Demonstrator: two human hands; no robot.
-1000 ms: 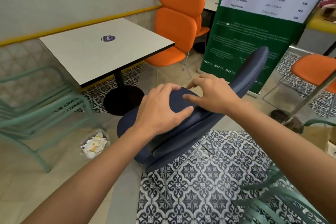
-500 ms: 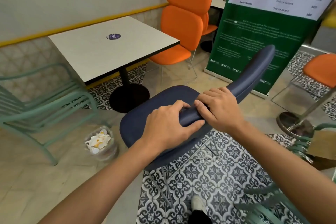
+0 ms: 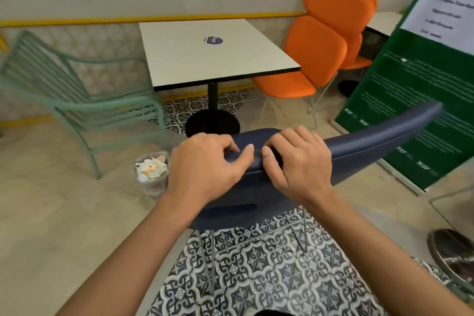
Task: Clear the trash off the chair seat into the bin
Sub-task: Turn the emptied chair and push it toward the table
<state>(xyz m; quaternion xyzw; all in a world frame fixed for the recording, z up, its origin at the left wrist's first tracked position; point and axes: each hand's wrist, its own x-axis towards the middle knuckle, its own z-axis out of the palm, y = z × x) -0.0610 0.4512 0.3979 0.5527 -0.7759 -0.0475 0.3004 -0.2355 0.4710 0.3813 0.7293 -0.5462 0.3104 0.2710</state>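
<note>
Judging by the bin (image 3: pixel 151 183), most of the job looks done. It stands on the floor (image 3: pixel 64 213) with a heap of white and yellow trash (image 3: pixel 151 168) up to its rim. No trash shows on the floor around it, nor on the sliver of seat (image 3: pixel 256 134) visible above the knuckles. The rest of the seat's top is turned away from the camera and hidden behind the 2 hands, so I cannot tell whether any scraps remain there. What is left, as I read it, is to check that surface and set the chair (image 3: pixel 372 141) level.

The chair is tilted, its back reaching up to the right and its underside toward the camera. 2 thin legs show below, over the patterned tiles.

Both hands hold the seat's near edge. The left hand (image 3: pixel 205 169) has its fingers (image 3: pixel 227 146) curled over the top of the edge and its thumb laid along the front, clamped on it. The right hand (image 3: pixel 302 164) sits just beside it, the 2 thumbs nearly touching. Its fingers hook over the same edge and are clamped on it as well.

The trash lies in the bin, down and to the left of the left hand and apart from the fingers. Neither hand touches it. The bin stands near the seat's left end, between the chair and a green chair (image 3: pixel 77 90). Whether the seat overhangs the bin I cannot tell.
</note>
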